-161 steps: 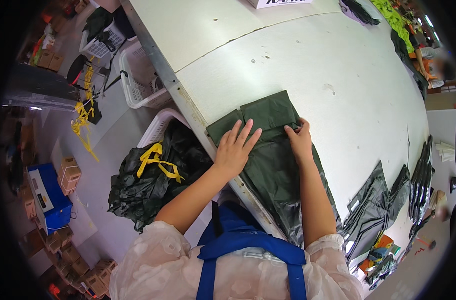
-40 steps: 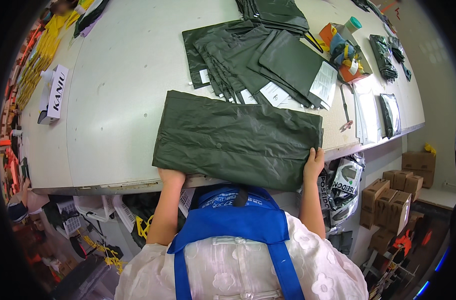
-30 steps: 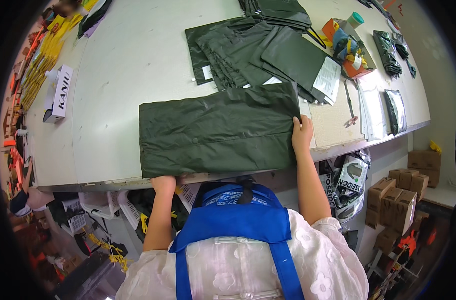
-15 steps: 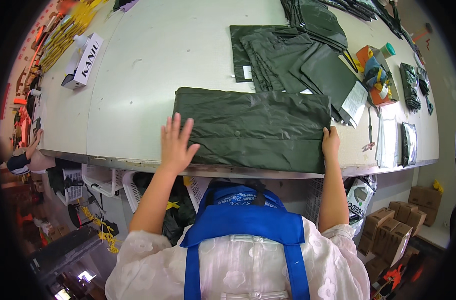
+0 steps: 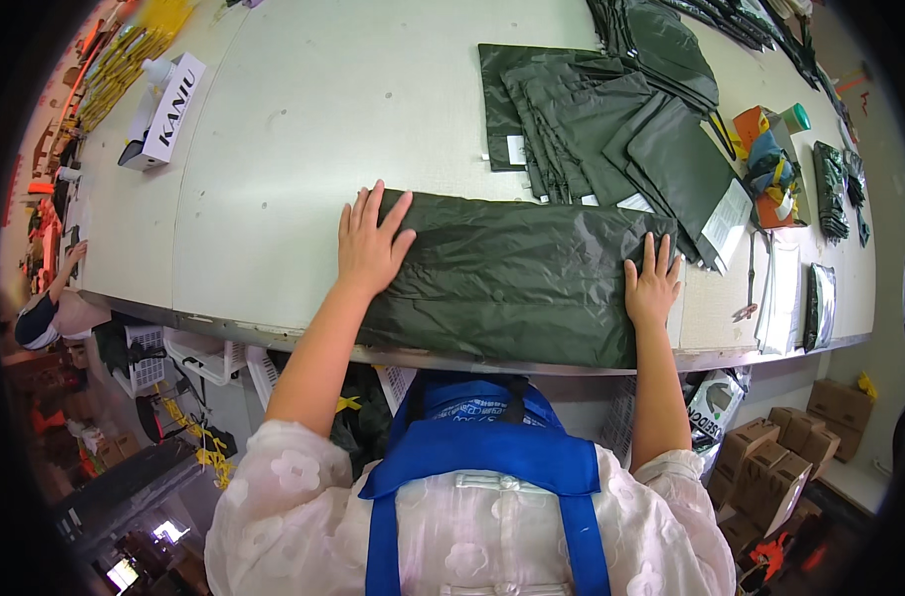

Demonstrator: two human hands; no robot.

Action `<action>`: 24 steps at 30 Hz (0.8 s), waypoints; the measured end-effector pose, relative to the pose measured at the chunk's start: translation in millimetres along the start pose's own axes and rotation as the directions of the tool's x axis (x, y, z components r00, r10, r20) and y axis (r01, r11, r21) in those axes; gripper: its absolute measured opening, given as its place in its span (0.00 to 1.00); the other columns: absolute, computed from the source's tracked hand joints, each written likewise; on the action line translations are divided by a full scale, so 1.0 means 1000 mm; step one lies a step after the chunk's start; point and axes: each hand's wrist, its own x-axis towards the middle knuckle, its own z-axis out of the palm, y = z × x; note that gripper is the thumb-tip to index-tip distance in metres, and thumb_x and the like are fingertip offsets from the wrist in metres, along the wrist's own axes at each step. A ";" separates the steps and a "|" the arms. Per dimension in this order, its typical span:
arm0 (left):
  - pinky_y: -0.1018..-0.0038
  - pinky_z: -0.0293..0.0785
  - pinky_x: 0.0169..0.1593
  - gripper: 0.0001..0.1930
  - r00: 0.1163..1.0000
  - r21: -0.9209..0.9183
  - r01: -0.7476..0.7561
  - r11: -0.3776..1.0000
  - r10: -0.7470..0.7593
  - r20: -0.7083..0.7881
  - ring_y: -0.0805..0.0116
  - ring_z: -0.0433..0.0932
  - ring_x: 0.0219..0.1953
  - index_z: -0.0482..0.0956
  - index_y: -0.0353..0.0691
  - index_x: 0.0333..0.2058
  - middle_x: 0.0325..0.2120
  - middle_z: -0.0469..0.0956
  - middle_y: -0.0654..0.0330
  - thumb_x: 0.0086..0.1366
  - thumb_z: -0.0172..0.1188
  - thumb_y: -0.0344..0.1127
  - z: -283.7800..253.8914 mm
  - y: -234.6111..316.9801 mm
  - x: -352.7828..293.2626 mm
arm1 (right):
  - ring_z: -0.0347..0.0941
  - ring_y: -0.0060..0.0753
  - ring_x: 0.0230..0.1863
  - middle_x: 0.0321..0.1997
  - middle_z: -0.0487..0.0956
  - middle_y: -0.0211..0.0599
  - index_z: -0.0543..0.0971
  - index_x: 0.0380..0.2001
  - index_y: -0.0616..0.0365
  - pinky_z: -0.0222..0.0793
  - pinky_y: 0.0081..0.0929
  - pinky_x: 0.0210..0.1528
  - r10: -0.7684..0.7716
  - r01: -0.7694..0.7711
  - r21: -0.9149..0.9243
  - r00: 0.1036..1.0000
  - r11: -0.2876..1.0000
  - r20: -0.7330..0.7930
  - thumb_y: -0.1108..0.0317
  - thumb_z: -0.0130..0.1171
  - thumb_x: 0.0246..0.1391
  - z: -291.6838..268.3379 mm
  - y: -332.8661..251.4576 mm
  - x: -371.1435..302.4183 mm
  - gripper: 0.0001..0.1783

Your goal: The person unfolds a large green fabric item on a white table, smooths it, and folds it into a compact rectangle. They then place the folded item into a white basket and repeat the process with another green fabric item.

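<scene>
A dark green piece of thin, shiny fabric (image 5: 517, 283), folded into a wide rectangle, lies along the near edge of the worktable. My left hand (image 5: 370, 241) rests on its left end near the upper corner, fingers stretched out. On the right end, my right hand (image 5: 654, 280) lies flat with spread fingers pointing away from me. Creases run across the fabric between the two hands. Just beyond it lies a loose pile of dark green fabric pouches (image 5: 592, 129), with a white printed sheet (image 5: 728, 223) at their right side.
An orange box of odds and ends (image 5: 775, 179) stands at the right, near clear plastic packets (image 5: 819, 308). A white open box (image 5: 169, 111) sits at the left. White baskets (image 5: 202, 356) and cartons (image 5: 770, 462) are below the table. Another person's arm (image 5: 67, 270) shows far left.
My right hand has let go of the fabric's right edge and now lies flat on it. My left hand has moved up onto the left end. A snap visible earlier no longer shows.
</scene>
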 end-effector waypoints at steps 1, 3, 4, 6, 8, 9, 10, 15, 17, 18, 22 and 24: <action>0.50 0.49 0.65 0.27 0.998 0.067 0.032 0.997 -0.035 0.049 0.49 0.53 0.65 0.63 0.57 0.62 0.65 0.56 0.57 0.66 0.48 0.53 0.017 -0.007 0.005 | 0.44 0.59 0.70 0.74 0.48 0.27 0.56 0.66 0.31 0.46 0.68 0.63 -0.009 0.009 0.003 1.000 1.000 -0.022 0.41 0.46 0.58 0.002 0.001 0.002 0.34; 0.48 0.45 0.66 0.27 0.989 0.048 0.091 0.995 -0.096 0.112 0.50 0.49 0.67 0.61 0.57 0.63 0.66 0.53 0.59 0.66 0.47 0.54 0.039 -0.011 0.001 | 0.47 0.59 0.69 0.73 0.50 0.28 0.58 0.66 0.32 0.48 0.63 0.63 -0.014 0.016 0.035 0.998 0.999 -0.053 0.42 0.47 0.58 0.004 -0.002 0.001 0.33; 0.48 0.44 0.67 0.28 0.982 0.034 0.117 0.992 -0.121 0.144 0.50 0.47 0.68 0.61 0.58 0.63 0.67 0.52 0.61 0.66 0.47 0.54 0.048 -0.011 -0.001 | 0.49 0.59 0.68 0.73 0.51 0.30 0.59 0.65 0.34 0.50 0.59 0.63 -0.054 0.056 0.010 0.990 0.998 -0.127 0.43 0.48 0.57 0.011 -0.001 0.001 0.34; 0.48 0.44 0.67 0.28 0.985 -0.021 0.111 0.994 -0.107 0.139 0.51 0.48 0.68 0.60 0.58 0.63 0.67 0.52 0.61 0.66 0.47 0.55 0.050 -0.016 -0.001 | 0.49 0.58 0.68 0.72 0.52 0.31 0.60 0.65 0.36 0.49 0.56 0.63 -0.040 0.037 -0.033 0.992 0.999 -0.116 0.43 0.48 0.57 0.016 -0.003 0.001 0.34; 0.51 0.45 0.67 0.29 0.985 -0.042 0.100 0.994 -0.093 0.143 0.51 0.48 0.68 0.60 0.56 0.64 0.67 0.52 0.59 0.66 0.47 0.55 0.052 -0.017 -0.003 | 0.50 0.57 0.67 0.72 0.51 0.31 0.60 0.65 0.36 0.49 0.58 0.63 -0.029 0.025 -0.047 0.995 0.999 -0.098 0.43 0.49 0.56 0.018 0.002 0.002 0.34; 0.52 0.45 0.67 0.29 0.989 -0.129 0.102 0.986 -0.086 0.123 0.50 0.47 0.68 0.60 0.55 0.64 0.67 0.51 0.57 0.66 0.48 0.53 0.055 -0.022 -0.004 | 0.49 0.57 0.68 0.73 0.51 0.31 0.59 0.65 0.35 0.48 0.58 0.63 -0.031 0.028 -0.038 0.996 0.999 -0.088 0.42 0.49 0.57 0.016 0.003 0.002 0.34; 0.53 0.45 0.67 0.29 0.991 -0.214 0.102 0.971 -0.081 0.103 0.49 0.47 0.68 0.60 0.54 0.64 0.67 0.50 0.55 0.66 0.49 0.52 0.058 -0.028 -0.006 | 0.48 0.57 0.68 0.73 0.51 0.30 0.59 0.65 0.35 0.47 0.59 0.64 -0.033 0.031 -0.029 0.996 0.999 -0.079 0.42 0.48 0.57 0.015 0.004 0.004 0.34; 0.61 0.59 0.61 0.36 0.803 -0.484 0.583 0.653 -0.555 0.218 0.50 0.63 0.59 0.55 0.36 0.63 0.59 0.60 0.42 0.60 0.60 0.41 0.029 -0.046 -0.057 | 0.41 0.56 0.72 0.73 0.49 0.43 0.54 0.68 0.50 0.37 0.56 0.68 -0.008 -0.004 -0.105 0.992 0.994 -0.122 0.44 0.44 0.60 -0.041 -0.039 -0.005 0.38; 0.64 0.63 0.58 0.35 0.622 -0.518 0.774 0.364 -0.592 0.513 0.55 0.68 0.55 0.56 0.33 0.62 0.54 0.66 0.45 0.60 0.61 0.39 0.004 -0.035 -0.067 | 0.42 0.52 0.73 0.72 0.49 0.48 0.52 0.67 0.58 0.36 0.47 0.70 -0.184 0.253 0.633 0.967 0.731 -0.174 0.47 0.41 0.62 -0.064 -0.095 -0.031 0.37; 0.66 0.65 0.56 0.35 0.521 -0.493 0.843 0.215 -0.557 0.647 0.57 0.70 0.52 0.57 0.31 0.61 0.51 0.69 0.47 0.60 0.61 0.38 -0.005 -0.032 -0.066 | 0.42 0.50 0.73 0.72 0.50 0.50 0.51 0.67 0.62 0.36 0.43 0.71 -0.251 0.278 0.847 0.952 0.454 -0.178 0.49 0.39 0.63 -0.070 -0.125 -0.048 0.37; 0.68 0.68 0.54 0.31 0.612 -0.674 0.731 -0.106 -0.334 0.717 0.62 0.72 0.50 0.62 0.30 0.58 0.50 0.71 0.51 0.58 0.62 0.34 -0.019 -0.031 -0.058 | 0.43 0.45 0.73 0.71 0.51 0.51 0.50 0.66 0.66 0.37 0.34 0.71 -0.260 -0.059 0.951 0.955 0.302 0.142 0.55 0.38 0.66 0.000 -0.167 -0.077 0.34; 0.67 0.68 0.55 0.31 0.691 -0.725 0.656 -0.209 -0.220 0.688 0.62 0.73 0.50 0.60 0.30 0.57 0.51 0.71 0.50 0.57 0.62 0.33 -0.072 0.003 -0.032 | 0.44 0.43 0.72 0.71 0.52 0.50 0.50 0.67 0.65 0.38 0.33 0.71 -0.247 -0.086 0.966 0.958 0.245 0.148 0.54 0.38 0.66 0.014 -0.161 -0.078 0.34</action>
